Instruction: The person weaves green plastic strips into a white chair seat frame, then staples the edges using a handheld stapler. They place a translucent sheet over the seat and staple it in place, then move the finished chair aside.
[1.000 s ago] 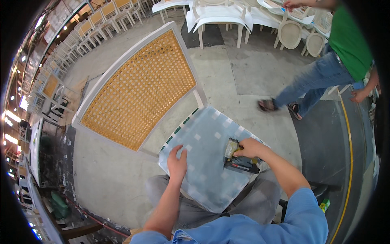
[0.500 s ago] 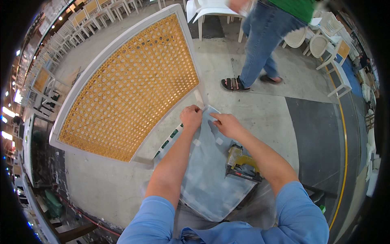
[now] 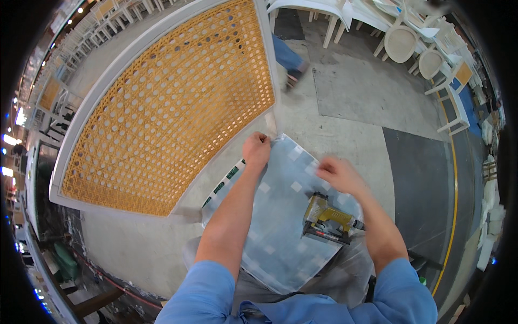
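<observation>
A pale blue-grey sheet with white square patches (image 3: 280,202) covers a chair seat lying across my lap. At its far left corner, beside the chair frame, my left hand (image 3: 257,150) is closed with thumb and fingers pinching the sheet's edge. My right hand (image 3: 340,175) hovers at the sheet's right edge, fingers curled but smeared by motion. A yellow and black staple gun (image 3: 329,216) rests on the sheet by my right forearm. The chair's woven cane back (image 3: 178,108) in a whitish frame stands beyond my left arm. Green-marked strips (image 3: 225,180) line the seat's left edge.
A person's leg in blue jeans (image 3: 288,56) shows behind the cane back. White chairs and seats (image 3: 402,43) are stacked at the far right, and rows of chairs (image 3: 108,24) stand far left. A yellow line (image 3: 456,194) runs along the floor at right.
My right hand has drawn back from the far corner toward the right edge. The sheet there lies flatter. My left hand stays at the corner. The walking person has moved left behind the cane back.
</observation>
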The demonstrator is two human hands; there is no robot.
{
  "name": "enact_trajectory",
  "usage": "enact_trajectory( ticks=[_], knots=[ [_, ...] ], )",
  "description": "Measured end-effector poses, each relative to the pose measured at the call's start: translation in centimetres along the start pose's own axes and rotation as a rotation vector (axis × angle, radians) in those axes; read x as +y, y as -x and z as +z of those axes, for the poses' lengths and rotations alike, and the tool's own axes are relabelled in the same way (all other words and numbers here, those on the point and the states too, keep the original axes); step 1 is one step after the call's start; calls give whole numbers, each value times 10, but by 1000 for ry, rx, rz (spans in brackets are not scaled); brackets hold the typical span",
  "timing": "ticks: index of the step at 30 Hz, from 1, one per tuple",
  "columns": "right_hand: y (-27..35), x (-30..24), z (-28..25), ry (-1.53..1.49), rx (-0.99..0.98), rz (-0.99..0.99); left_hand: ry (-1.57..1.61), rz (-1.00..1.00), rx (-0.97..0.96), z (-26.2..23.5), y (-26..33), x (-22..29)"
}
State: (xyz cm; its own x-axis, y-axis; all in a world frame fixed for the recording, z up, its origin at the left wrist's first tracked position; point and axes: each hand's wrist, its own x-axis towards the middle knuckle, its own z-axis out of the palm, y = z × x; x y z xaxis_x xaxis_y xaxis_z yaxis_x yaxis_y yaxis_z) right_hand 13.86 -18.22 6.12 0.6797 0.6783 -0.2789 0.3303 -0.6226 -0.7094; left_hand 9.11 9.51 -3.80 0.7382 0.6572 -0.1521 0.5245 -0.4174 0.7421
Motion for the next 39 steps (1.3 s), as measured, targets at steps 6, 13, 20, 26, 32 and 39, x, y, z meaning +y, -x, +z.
enact_trajectory(
  ticks=[6, 13, 20, 26, 32, 39],
  knots=[
    [125, 32, -14, 184, -203, 212, 50, -85, 5, 4, 7, 17],
    [114, 25, 34, 276, -149, 193, -187, -166, -522, -43, -8, 21],
    [89, -13, 23, 168, -291, 141, -146, -4, -428, -41, 2, -14],
    [-2, -98, 1, -348, -360, 332, -189, 4, -405, -42, 0, -12],
    [-69, -111, 42, -303, -38, 312, -212, 30, -423, -42, -1, -12],
    [-89, -100, 69, -296, 16, 295, -136, -6, -426, -45, 1, -11]
  ],
)
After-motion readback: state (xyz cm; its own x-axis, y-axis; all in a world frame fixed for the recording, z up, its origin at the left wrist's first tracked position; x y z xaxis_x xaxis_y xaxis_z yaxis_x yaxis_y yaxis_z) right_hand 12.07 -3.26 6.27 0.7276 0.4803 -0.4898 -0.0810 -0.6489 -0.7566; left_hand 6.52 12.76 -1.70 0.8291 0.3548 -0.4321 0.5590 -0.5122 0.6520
